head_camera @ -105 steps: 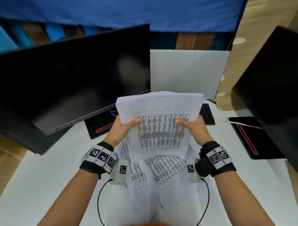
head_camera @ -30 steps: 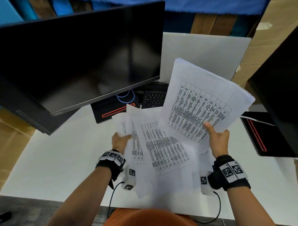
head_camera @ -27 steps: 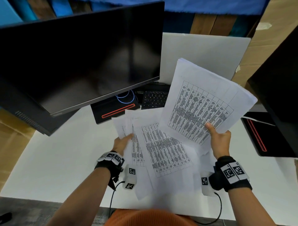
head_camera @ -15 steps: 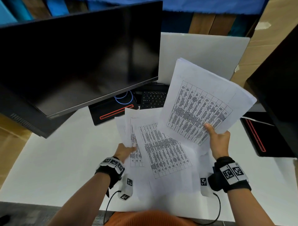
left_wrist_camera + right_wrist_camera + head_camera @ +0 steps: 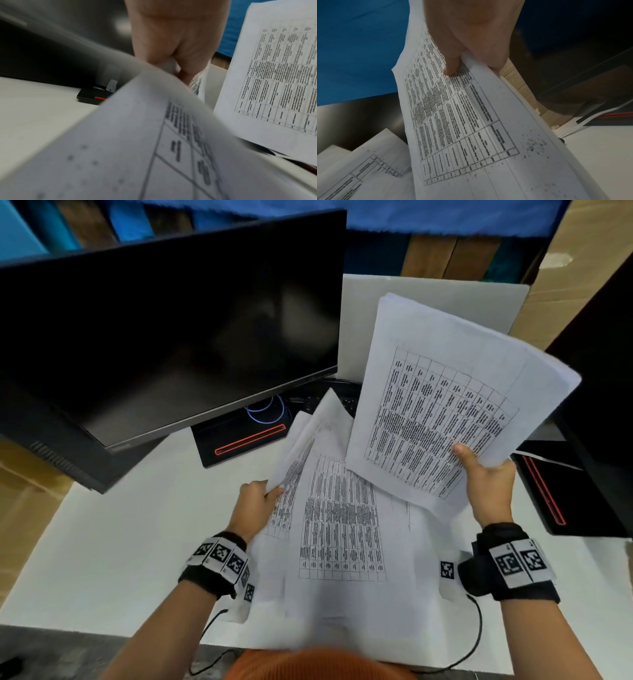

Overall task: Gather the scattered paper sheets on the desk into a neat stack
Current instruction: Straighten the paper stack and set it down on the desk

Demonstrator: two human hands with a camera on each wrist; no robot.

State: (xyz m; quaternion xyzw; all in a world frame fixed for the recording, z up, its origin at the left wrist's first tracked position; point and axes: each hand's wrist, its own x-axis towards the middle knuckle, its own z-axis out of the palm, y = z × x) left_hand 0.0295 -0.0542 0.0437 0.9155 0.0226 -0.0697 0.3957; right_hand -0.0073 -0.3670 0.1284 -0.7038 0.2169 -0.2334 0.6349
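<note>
My right hand [image 5: 486, 477] grips a stack of printed sheets [image 5: 442, 405] by its lower right corner, thumb on top, and holds it tilted up above the desk; the same stack [image 5: 471, 121] fills the right wrist view. My left hand [image 5: 257, 498] pinches the left edge of several loose sheets [image 5: 339, 518] with printed tables and lifts that edge off the white desk [image 5: 120, 542]. In the left wrist view the lifted sheet [image 5: 137, 148] curls close under my fingers [image 5: 171, 47]. The loose sheets overlap unevenly, with their near ends at the desk's front edge.
A dark monitor [image 5: 164, 330] leans over the left half of the desk, its black base with a red stripe [image 5: 239, 440] just beyond the papers. A keyboard [image 5: 329, 402] lies behind them. A second monitor and base [image 5: 575, 484] stand at the right, a white board [image 5: 431, 302] at the back.
My left hand has taken hold of the loose sheets' left edge and raised it, so the sheets now bow upward. The right hand's stack stays almost where it was.
</note>
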